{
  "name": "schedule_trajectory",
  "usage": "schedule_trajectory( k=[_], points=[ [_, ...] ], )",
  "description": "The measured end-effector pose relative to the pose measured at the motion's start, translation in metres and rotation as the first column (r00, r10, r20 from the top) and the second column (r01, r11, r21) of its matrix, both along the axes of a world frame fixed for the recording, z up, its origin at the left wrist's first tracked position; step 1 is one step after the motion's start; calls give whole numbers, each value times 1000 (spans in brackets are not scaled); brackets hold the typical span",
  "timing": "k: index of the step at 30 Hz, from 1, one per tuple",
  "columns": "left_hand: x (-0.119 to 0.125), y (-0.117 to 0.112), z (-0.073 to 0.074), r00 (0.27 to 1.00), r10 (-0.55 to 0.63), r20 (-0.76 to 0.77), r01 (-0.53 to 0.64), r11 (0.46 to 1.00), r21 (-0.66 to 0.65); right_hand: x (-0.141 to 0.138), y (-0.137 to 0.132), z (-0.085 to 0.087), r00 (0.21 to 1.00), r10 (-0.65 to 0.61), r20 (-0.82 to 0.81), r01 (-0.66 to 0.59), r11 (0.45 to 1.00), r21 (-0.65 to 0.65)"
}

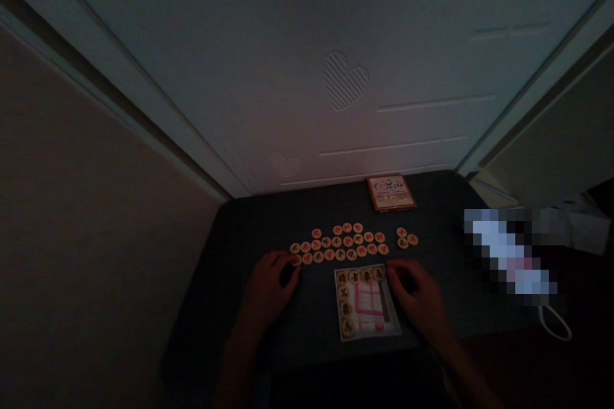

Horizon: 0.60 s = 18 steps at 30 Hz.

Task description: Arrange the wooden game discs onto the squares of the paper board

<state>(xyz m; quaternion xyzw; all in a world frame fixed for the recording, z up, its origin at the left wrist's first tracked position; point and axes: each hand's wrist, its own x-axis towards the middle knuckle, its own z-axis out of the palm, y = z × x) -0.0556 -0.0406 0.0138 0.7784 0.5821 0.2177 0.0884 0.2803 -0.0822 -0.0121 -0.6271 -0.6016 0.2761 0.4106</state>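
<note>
Several round wooden game pieces (340,243) with red and black characters lie in rows on a small dark table (230,249). A clear tray (367,301) below them holds several pieces along its top and left edges, over a red-and-white card. My left hand (271,287) rests with curled fingers at the left end of the rows, its fingertips touching a piece (297,260) there. My right hand (418,297) lies beside the tray's right edge, fingers curled at its top right corner. Whether either hand grips a piece is lost in the dim light.
A square box lid (391,192) with a red pattern sits at the table's far edge. Three loose pieces (406,238) lie apart to the right of the rows. A white door with heart shapes (344,80) stands behind the table. A white loop of cord (556,323) hangs at the right.
</note>
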Motion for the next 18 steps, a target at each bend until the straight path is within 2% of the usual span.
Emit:
schedule_trajectory(
  k=[18],
  points=[
    [6, -9, -2, 992, 106, -73, -103, 994, 41, -1, 0, 3, 1000, 4, 24, -5, 999, 32]
  ],
)
